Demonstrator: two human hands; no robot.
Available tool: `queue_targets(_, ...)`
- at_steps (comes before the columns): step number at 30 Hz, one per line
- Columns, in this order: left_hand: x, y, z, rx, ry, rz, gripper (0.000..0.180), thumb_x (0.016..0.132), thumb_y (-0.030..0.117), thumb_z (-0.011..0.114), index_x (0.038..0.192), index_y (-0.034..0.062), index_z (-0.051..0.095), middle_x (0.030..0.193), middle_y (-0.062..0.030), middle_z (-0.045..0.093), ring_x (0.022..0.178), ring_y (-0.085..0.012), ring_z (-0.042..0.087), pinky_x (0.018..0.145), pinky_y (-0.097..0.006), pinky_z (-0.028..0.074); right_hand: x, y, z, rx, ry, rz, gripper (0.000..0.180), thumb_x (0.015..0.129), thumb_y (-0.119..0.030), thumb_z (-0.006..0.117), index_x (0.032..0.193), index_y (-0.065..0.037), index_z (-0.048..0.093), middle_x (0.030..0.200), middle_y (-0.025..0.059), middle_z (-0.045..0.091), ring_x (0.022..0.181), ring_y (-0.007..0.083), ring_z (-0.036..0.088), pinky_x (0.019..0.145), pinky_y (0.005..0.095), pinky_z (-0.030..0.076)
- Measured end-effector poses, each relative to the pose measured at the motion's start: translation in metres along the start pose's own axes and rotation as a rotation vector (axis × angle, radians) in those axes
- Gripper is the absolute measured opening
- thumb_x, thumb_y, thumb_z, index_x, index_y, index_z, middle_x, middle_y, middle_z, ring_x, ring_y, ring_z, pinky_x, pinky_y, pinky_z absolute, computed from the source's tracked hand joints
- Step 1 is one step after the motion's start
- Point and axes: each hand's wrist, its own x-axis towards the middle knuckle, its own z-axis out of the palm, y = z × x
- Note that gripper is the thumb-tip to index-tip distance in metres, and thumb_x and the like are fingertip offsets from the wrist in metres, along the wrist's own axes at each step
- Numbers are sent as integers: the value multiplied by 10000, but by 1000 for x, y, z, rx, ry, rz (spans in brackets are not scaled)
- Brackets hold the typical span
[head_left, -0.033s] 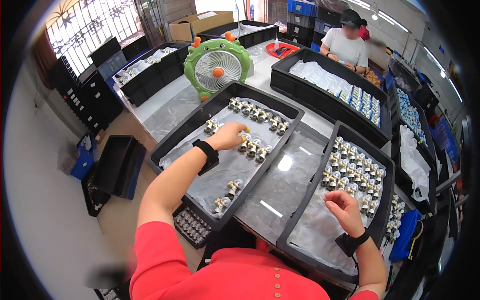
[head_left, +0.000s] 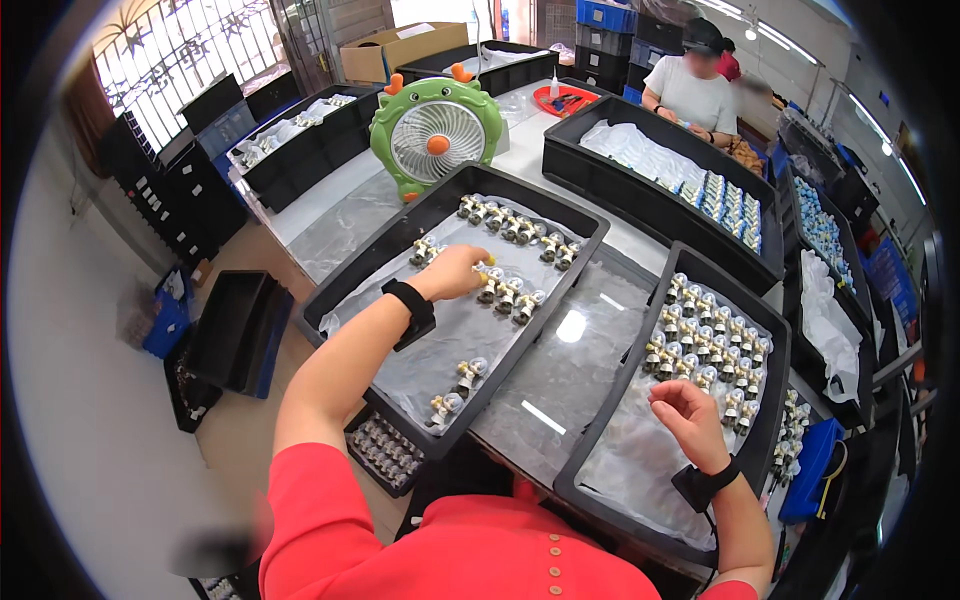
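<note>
My left hand (head_left: 452, 274) reaches over the black tray (head_left: 318, 300) in the middle, yellow covers on its fingertips. Its thumb and finger are closed about a small figurine at the left end of a short row; the fingers partly hide it. These small figurines (head_left: 508, 293) have clear round tops, whitish-gold middles and dark bases. More of them stand on the tray's pale liner. Over the right black tray (head_left: 570, 480), my right hand (head_left: 690, 422) hovers with loosely curled fingers, thumb apart, and nothing visible between them. Beside it stand several rows of like figurines (head_left: 715, 340).
A green animal-shaped fan (head_left: 437, 135) stands behind the middle tray. Farther right, a long black tray (head_left: 640, 178) holds blue-and-white pieces, with a seated co-worker (head_left: 692, 90) behind it. A red dish (head_left: 565, 99) lies at the back. Black crates (head_left: 235, 330) stand on the floor at left.
My left hand has shifted very slightly left. My right hand stays where it was.
</note>
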Motion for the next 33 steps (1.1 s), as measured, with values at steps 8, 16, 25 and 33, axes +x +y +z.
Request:
queue_targets(8, -20, -13, -8, 108, -285, -13, 309, 758, 257, 664, 986, 48, 673, 847, -123, 662, 795, -238, 624, 710, -326, 476, -2, 1, -1, -8, -1, 12, 166, 851, -67, 623, 1001, 2, 616, 887, 22, 650, 814, 74, 607, 736, 224, 481)
queue_targets(16, -18, -16, 13, 218, -313, -31, 352, 729, 278, 696, 1020, 81, 678, 944, -161, 675, 921, -312, 631, 818, -378, 485, -4, 0, -2, -17, 19, 2, 171, 848, -68, 630, 1005, -2, 619, 889, 21, 652, 815, 75, 608, 734, 222, 482)
queue_targets(25, -23, -29, 6, 189, -339, 35, 386, 742, 279, 670, 1032, 25, 649, 936, -211, 658, 884, -340, 633, 786, -394, 487, 2, 5, -1, -118, -38, -84, 218, 854, -145, 638, 1026, -12, 631, 919, 77, 680, 847, 134, 644, 771, 275, 509)
queue_targets(33, -50, 79, -30, 169, -257, 141, 377, 773, 240, 684, 1068, 12, 632, 1005, -189, 639, 936, -333, 607, 823, -377, 474, -4, 5, -5, -212, -116, -120, 235, 853, -152, 638, 1038, -7, 626, 923, 75, 681, 856, 133, 637, 787, 280, 505)
